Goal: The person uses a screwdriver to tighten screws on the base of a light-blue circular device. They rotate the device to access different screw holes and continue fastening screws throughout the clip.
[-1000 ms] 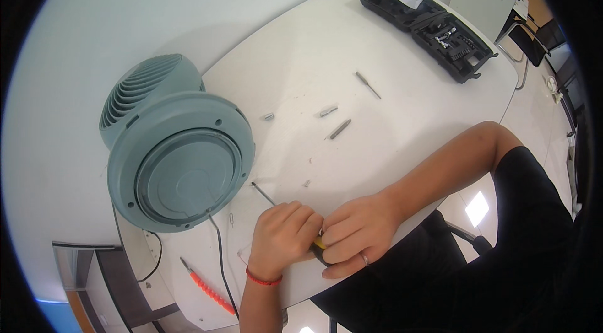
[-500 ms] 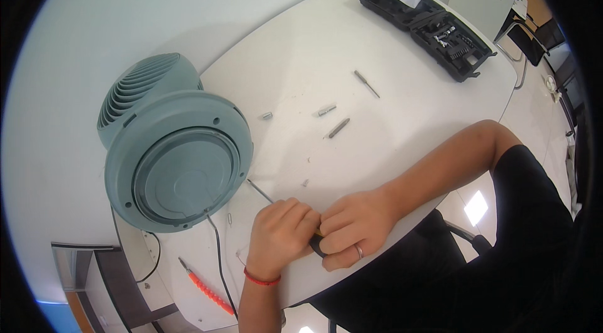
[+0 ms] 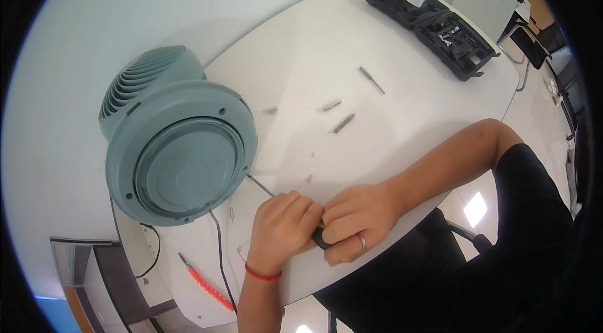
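Both my hands are closed around one screwdriver point(image 3: 260, 185) with a black and yellow handle. My right hand point(image 3: 359, 217) grips the handle, while my left hand point(image 3: 281, 227) wraps the part just ahead of it. From my left fist the metal shaft runs up and left, its tip at the rim of a grey-green fan point(image 3: 119, 163). The fan lies tipped over, round base toward me and slatted head behind. Whether the tip touches the rim I cannot tell. A dark power cord point(image 3: 220, 251) hangs from the base, passing left of my left wrist.
Loose metal bits point(image 3: 343, 123) and a small socket point(image 3: 271, 109) lie mid-table. An orange flexible shaft point(image 3: 210, 289) rests at the lower left. An open black tool case point(image 3: 455, 44) sits at the far right. A wall point(image 3: 157, 0) stands behind the table.
The view has shifted slightly, and the fan's base appears tilted a little differently. Both hands keep their hold on the screwdriver, its tip still at the fan's rim.
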Motion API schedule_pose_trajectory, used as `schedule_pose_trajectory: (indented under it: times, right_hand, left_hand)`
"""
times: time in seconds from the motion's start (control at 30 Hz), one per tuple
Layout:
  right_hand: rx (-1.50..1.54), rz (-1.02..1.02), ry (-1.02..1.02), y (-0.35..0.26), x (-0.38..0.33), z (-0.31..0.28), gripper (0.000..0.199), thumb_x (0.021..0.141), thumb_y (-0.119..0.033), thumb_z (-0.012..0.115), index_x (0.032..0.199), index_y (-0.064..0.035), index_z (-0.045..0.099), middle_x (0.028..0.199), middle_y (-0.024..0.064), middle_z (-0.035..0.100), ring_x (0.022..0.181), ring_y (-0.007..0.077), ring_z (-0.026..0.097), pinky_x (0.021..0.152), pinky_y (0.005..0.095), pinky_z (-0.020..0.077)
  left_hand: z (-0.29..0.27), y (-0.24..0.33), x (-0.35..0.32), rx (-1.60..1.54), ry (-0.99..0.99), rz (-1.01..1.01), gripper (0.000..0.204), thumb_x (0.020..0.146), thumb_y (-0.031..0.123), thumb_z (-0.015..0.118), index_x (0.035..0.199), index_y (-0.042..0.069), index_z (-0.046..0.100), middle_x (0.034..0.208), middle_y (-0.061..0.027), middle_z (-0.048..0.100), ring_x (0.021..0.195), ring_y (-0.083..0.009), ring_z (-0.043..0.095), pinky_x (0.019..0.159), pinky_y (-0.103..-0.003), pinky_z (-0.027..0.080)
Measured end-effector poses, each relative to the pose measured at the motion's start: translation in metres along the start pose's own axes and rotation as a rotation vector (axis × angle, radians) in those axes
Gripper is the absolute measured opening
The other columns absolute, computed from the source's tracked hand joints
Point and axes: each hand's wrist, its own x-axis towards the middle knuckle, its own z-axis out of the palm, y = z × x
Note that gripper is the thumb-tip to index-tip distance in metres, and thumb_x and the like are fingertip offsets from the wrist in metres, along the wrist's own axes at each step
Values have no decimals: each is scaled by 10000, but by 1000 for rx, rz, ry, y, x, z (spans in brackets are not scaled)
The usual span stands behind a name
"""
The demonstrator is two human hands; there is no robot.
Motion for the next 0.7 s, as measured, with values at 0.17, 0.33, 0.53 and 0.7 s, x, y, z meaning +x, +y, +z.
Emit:
schedule_pose_trajectory:
  times: [0.17, 0.33, 0.53, 0.7]
  right_hand:
    - [15, 19, 6, 0, 0, 0, 209, 879, -115, 870, 938, -119, 670, 944, 31, 524, 770, 212, 594, 612, 333, 512]
    - [48, 23, 9, 0, 0, 0, 211, 869, -101, 873, 929, -120, 672, 939, 34, 519, 746, 209, 587, 597, 331, 505]
    - [66, 35, 17, -1, 3, -1, 209, 854, -75, 865, 923, -121, 673, 952, 31, 516, 735, 198, 587, 592, 328, 503]
    - [91, 40, 32, -2, 0, 1, 209, 841, -53, 854, 929, -123, 677, 972, 36, 500, 736, 203, 583, 597, 331, 508]
  left_hand:
    - [1, 0, 0, -8, 16, -7, 239, 595, 92, 768, 800, 86, 645, 734, -39, 531, 646, -227, 548, 569, -348, 435]
    - [1, 0, -1, 18, 20, 6, 234, 593, 98, 765, 799, 85, 655, 730, -31, 532, 639, -218, 545, 561, -341, 435]
    - [-1, 0, -2, 43, 40, 22, 171, 694, 71, 812, 767, 82, 658, 720, -25, 548, 625, -204, 547, 546, -327, 429]
    - [0, 0, -2, 79, 83, 45, 216, 807, 58, 843, 734, 84, 641, 712, -21, 557, 611, -193, 542, 536, -316, 424]
